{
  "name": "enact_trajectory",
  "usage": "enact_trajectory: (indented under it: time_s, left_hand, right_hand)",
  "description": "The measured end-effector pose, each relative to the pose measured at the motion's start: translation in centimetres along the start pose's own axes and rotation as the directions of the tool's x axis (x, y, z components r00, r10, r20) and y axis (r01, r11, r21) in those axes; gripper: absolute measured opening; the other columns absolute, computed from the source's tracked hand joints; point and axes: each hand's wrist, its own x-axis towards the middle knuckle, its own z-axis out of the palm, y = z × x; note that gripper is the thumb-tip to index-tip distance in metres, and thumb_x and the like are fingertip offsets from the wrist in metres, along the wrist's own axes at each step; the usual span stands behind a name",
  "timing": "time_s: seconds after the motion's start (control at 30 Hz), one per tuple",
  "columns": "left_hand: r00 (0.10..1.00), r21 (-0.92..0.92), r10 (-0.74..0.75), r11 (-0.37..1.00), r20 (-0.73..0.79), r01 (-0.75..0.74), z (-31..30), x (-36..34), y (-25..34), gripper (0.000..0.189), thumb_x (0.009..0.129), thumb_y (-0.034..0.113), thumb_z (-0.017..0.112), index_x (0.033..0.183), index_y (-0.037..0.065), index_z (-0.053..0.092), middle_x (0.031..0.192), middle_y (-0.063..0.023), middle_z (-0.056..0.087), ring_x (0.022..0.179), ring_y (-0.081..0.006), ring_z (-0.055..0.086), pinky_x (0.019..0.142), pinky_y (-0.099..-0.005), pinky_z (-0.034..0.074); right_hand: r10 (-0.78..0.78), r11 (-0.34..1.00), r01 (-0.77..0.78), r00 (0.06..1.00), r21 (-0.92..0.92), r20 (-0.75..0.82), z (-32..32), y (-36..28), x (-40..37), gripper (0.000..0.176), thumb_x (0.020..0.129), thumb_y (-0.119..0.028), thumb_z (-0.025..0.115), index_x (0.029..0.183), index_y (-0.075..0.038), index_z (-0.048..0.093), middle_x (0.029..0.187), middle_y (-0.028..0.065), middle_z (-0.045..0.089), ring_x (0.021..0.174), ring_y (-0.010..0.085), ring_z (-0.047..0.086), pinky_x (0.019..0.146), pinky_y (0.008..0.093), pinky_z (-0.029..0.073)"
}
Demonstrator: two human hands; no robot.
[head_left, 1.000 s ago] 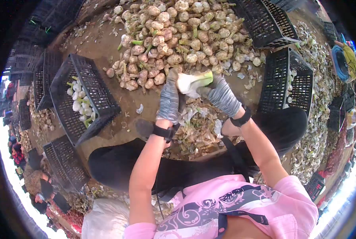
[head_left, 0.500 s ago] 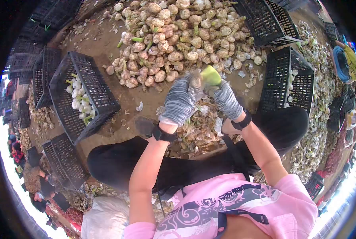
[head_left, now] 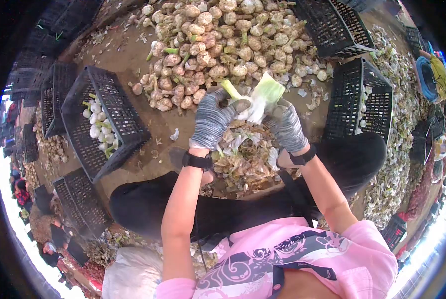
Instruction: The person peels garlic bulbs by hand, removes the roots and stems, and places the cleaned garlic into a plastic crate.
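Both my hands wear grey knit gloves and meet over a garlic bulb (head_left: 246,105) with a green stalk stub. My left hand (head_left: 210,119) grips the bulb from the left. My right hand (head_left: 286,127) holds a flap of pale green-white outer skin (head_left: 267,92) that stands peeled away from the bulb. Below my hands lies a heap of peeled skins (head_left: 243,154) between my knees. A big pile of unpeeled garlic (head_left: 223,45) spreads just beyond my hands.
A black crate (head_left: 128,122) on my left holds several white peeled bulbs. Another black crate (head_left: 382,107) stands to my right, and one more (head_left: 332,30) at the upper right. Empty crates are stacked at far left. Skin litter covers the ground at right. Other people sit at lower left.
My hands have turned the bulb and drawn apart a little. The right hand has pulled a strip of outer skin up and away from the bulb.
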Motion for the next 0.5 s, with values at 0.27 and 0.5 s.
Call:
enact_trajectory:
  time_s: [0.27,0.5]
  left_hand:
    - [0.971,-0.388,0.032,0.919,0.237,0.064,-0.8,-1.3,3.4,0.028,0.072,0.016,0.069,0.096,0.004,0.061,0.093,-0.0035,0.061,0.085,-0.0118,0.056,0.074,-0.0265,0.045]
    - [0.969,-0.923,-0.148,0.303,0.199,0.237,0.2,-1.1,-0.1,0.036,0.076,0.017,0.065,0.107,0.002,0.053,0.104,-0.0099,0.058,0.096,-0.0210,0.057,0.085,-0.0311,0.047]
  right_hand:
    - [0.366,0.445,-0.432,0.887,0.784,0.281,-2.8,0.4,1.9,0.027,0.081,-0.028,0.049,0.098,-0.007,0.053,0.084,0.0054,0.059,0.066,0.0172,0.058,0.054,0.0309,0.051]
    - [0.427,0.732,-0.442,0.891,0.518,0.157,-0.3,-0.7,-1.5,0.027,0.083,-0.020,0.052,0.102,0.000,0.052,0.095,0.0111,0.060,0.084,0.0213,0.060,0.076,0.0320,0.051]
